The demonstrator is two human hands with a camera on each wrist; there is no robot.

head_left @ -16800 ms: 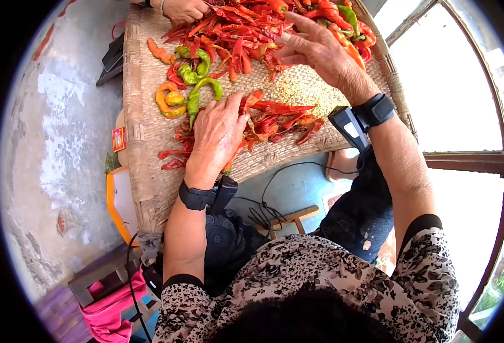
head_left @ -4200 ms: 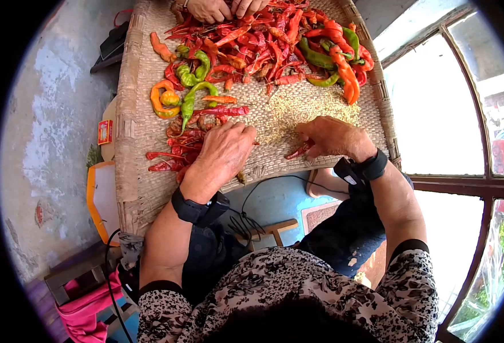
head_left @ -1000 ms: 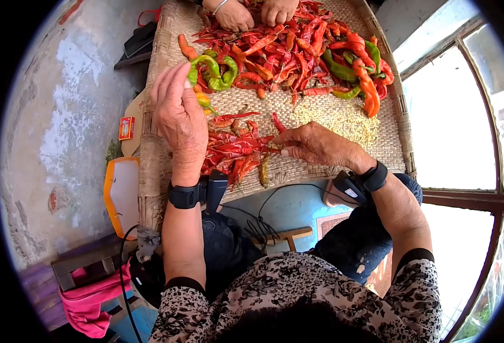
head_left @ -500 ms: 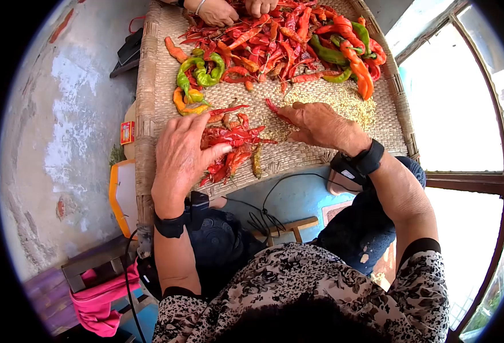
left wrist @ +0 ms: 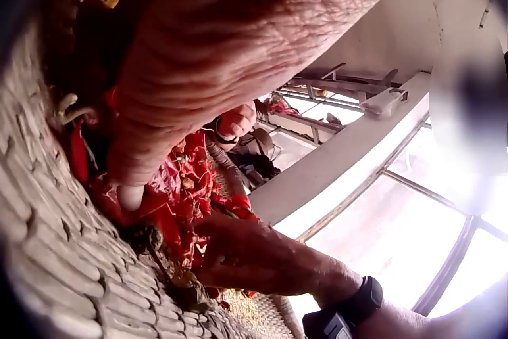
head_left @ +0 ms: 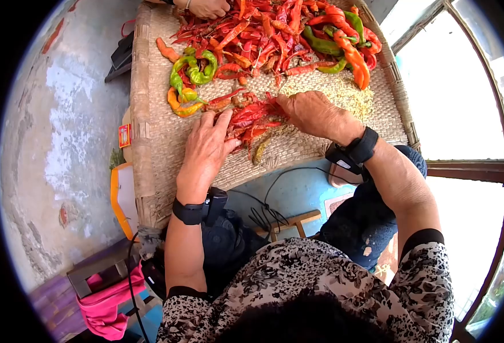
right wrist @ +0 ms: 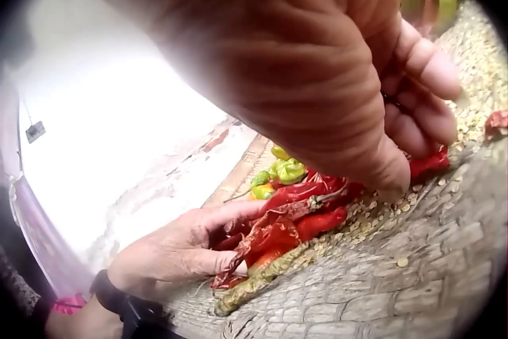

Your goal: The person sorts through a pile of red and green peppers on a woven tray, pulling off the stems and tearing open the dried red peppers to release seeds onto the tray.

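A small pile of dried red chili peppers [head_left: 250,116] lies near the front edge of a woven tray [head_left: 159,183]. My left hand [head_left: 203,147] rests at the pile's left end, thumb and fingers spread on either side of it. From the right, my right hand [head_left: 315,116] reaches in with bent fingers. The right wrist view shows its thumb and fingers close around a red chili pepper [right wrist: 432,163] at the pile's end. A shrivelled yellow-brown chili [right wrist: 258,282] lies along the front of the pile. Pale seeds [head_left: 349,97] are scattered beyond my right hand.
A large heap of red chilies [head_left: 263,40] covers the far part of the tray. Green curled peppers [head_left: 203,71] lie at the left, fresh red and green ones [head_left: 349,51] at the right. Another person's hand [head_left: 206,8] is at the heap. A window [head_left: 452,86] stands right.
My left hand came down from the green peppers to the pile's left end. My right hand moved left with a red chili to the pile, which is now more compact. One far hand left view.
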